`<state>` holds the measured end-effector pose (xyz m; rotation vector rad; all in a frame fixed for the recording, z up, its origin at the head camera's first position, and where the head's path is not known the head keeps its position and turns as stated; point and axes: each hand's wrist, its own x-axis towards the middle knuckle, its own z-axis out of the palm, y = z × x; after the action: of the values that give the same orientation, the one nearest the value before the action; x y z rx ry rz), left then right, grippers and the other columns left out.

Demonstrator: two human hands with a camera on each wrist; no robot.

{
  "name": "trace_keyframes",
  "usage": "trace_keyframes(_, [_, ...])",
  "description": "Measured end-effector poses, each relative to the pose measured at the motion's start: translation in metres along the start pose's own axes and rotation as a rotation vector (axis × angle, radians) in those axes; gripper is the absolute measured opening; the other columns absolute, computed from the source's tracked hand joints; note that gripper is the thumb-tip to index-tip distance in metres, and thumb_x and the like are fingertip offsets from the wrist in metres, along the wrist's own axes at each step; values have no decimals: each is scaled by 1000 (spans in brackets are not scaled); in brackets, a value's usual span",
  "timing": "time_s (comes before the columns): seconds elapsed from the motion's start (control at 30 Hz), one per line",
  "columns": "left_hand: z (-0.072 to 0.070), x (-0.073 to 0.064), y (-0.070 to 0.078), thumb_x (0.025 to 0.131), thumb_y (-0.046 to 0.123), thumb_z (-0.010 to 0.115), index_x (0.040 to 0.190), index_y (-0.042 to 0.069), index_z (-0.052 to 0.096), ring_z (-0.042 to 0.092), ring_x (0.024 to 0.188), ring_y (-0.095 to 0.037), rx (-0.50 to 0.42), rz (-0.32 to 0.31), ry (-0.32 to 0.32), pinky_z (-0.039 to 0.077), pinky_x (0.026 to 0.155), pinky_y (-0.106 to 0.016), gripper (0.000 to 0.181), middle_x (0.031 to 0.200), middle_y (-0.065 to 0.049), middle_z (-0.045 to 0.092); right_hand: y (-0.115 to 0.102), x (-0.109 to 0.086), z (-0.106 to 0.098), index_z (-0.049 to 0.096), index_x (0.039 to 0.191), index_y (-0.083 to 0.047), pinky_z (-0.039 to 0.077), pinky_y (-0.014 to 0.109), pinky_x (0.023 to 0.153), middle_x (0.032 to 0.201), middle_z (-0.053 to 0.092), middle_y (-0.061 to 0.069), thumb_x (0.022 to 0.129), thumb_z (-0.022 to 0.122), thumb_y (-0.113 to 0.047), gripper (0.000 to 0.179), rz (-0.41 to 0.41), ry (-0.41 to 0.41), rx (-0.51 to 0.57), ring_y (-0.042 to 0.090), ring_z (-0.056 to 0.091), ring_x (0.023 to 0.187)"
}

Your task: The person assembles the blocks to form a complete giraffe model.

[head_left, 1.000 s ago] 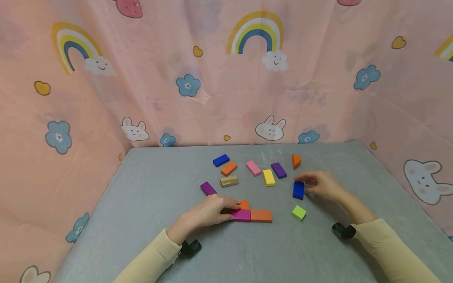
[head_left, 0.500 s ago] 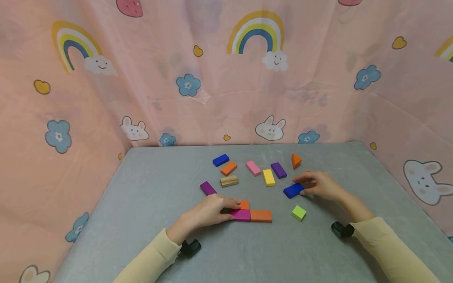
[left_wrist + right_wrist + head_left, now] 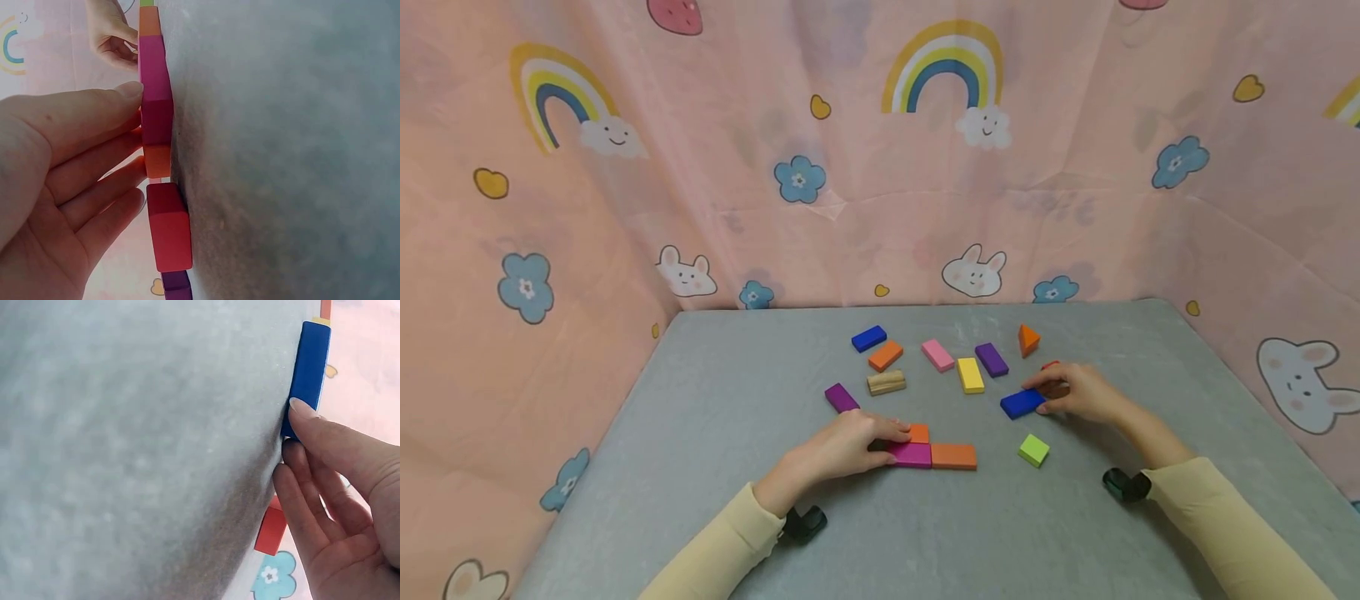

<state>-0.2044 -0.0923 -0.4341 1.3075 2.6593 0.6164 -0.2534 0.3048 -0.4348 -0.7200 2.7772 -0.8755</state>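
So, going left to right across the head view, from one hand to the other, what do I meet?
Left hand, magenta block at its thumb, orange block touching that block's right end, blue block, right hand. The other blocks overlap these sideways, so I left them out.

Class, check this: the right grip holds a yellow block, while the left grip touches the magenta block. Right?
The colour is wrong: the right grip holds a blue block, as the right wrist view shows. The left grip touches the magenta block.
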Motion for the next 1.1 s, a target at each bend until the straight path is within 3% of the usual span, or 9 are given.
trace_keyframes(0.37, [-1,1,0,88,25,68,125,19,64,55,121,-5,9,-4,-12,47,99,-28,38,125,8,63,-5,-1,0,69,110,-3,55,39,82,106,66,13,78,76,-10,33,2,33,12,28,66,97])
trace_keyframes(0.67, [-1,0,0,88,25,68,125,19,64,56,120,-6,10,-13,-11,47,98,-28,38,125,7,63,-41,2,2,71,106,-10,57,32,77,99,69,4,75,80,-28,37,32,41,-15,18,66,88])
trace_keyframes(1.1, [0,1,0,87,26,69,125,19,64,56,119,-6,25,-9,-9,48,97,-28,39,124,6,64,-73,13,22,71,104,-13,56,24,75,98,69,0,75,80,-29,34,-12,-39,50,12,63,85])
